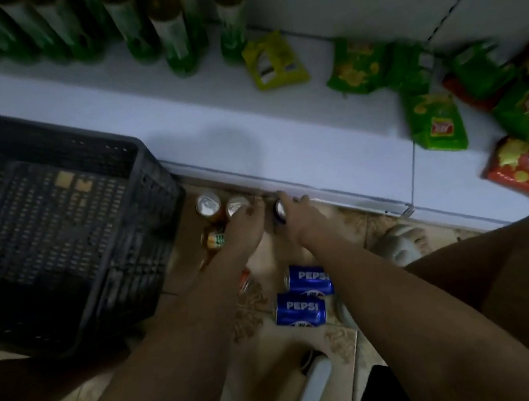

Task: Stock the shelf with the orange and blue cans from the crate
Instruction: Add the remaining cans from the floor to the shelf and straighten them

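Lying empty beside the shelf (pixel 249 154), the crate (pixel 60 211); an upright orange can (pixel 235 206) is gripped by the left hand (pixel 243 228), a blue can (pixel 280 211) by the right hand (pixel 297 219).

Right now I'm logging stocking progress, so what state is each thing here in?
left hand: gripping an upright orange can on the floor.
right hand: gripping an upright blue can by the shelf edge.
second orange can: upright on the floor, untouched.
third orange can: lying on its side.
two Pepsi cans: lying on their sides on the floor.
crate: no cans visible inside.
shelf: no cans on it yet.
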Demonstrator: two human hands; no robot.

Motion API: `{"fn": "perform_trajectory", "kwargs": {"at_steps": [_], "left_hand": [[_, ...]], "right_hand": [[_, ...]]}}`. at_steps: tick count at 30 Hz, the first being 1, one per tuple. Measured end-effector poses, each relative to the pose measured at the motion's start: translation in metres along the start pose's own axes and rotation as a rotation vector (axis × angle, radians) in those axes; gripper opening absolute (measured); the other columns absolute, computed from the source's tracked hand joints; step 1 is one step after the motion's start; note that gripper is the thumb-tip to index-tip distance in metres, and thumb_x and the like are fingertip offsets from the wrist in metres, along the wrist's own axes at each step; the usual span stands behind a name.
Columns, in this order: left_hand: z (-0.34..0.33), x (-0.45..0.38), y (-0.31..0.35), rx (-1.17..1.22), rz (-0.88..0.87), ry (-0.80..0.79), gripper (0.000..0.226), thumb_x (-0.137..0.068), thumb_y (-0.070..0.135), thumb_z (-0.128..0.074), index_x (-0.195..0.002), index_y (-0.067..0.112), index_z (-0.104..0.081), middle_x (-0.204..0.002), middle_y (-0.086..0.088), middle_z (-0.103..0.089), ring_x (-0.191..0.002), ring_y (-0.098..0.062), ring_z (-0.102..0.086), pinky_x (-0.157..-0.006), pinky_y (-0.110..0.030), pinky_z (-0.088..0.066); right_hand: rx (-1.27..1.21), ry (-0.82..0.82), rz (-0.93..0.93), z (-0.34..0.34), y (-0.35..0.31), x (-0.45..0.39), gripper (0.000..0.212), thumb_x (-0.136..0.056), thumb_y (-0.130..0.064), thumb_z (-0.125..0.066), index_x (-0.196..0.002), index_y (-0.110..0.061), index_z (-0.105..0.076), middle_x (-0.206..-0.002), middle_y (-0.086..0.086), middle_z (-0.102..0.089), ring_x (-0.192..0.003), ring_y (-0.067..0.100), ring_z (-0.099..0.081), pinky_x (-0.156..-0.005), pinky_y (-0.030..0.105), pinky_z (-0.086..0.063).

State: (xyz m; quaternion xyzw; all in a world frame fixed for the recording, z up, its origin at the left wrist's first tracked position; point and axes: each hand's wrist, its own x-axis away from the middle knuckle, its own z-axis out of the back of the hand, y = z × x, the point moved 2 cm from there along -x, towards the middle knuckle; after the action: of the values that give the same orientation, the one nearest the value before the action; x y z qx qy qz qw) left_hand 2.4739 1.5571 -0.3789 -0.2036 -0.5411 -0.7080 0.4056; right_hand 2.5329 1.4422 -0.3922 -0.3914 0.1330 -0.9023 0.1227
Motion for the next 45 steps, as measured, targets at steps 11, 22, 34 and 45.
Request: {"fn": "perform_trajectory", "kwargs": {"at_steps": [11,22,34,45], "left_hand": [[-0.013,-0.043,-0.005,-0.051,0.014,-0.037,0.028,-0.100,0.025,-0.042,-0.112,0.010,-0.061,-0.115,-0.015,-0.062,-0.106,-0.031,-0.058,-0.088,-0.039,-0.045],[0.041,0.013,0.047,-0.070,-0.198,-0.047,0.027,-0.098,0.020,-0.042,-0.113,0.007,-0.061,-0.114,-0.008,-0.062,-0.097,-0.022,-0.055,-0.081,-0.032,-0.042],[0.151,0.110,0.152,-0.180,-0.629,0.080,0.025,-0.100,0.031,-0.045,-0.115,0.018,-0.060,-0.115,-0.006,-0.064,-0.107,-0.025,-0.058,-0.088,-0.032,-0.043],[0.254,0.193,0.254,-0.446,-1.152,0.461,0.022,-0.096,0.037,-0.051,-0.109,0.028,-0.065,-0.097,0.009,-0.066,-0.088,-0.014,-0.062,-0.078,-0.034,-0.053]], "right_hand": [[-0.013,0.094,-0.029,-0.025,0.013,-0.036,0.056,-0.092,-0.001,-0.050,-0.141,-0.027,-0.037,-0.145,0.017,-0.023,-0.113,0.043,-0.052,-0.082,0.037,-0.043],[-0.105,0.053,0.023,0.035,-0.017,0.037,0.066,-0.086,-0.030,-0.071,-0.143,-0.028,-0.037,-0.126,0.016,-0.044,-0.109,0.041,-0.055,-0.089,0.038,-0.046],[-0.093,0.337,0.269,0.153,-0.120,0.155,0.053,-0.065,-0.040,-0.078,-0.108,-0.017,-0.056,-0.100,0.005,-0.065,-0.087,0.024,-0.061,-0.071,0.038,-0.053],[-0.265,0.618,0.500,0.283,-0.187,0.263,0.038,-0.068,-0.045,-0.077,-0.094,-0.023,-0.060,-0.095,-0.002,-0.068,-0.085,0.015,-0.067,-0.072,0.043,-0.061]]}}
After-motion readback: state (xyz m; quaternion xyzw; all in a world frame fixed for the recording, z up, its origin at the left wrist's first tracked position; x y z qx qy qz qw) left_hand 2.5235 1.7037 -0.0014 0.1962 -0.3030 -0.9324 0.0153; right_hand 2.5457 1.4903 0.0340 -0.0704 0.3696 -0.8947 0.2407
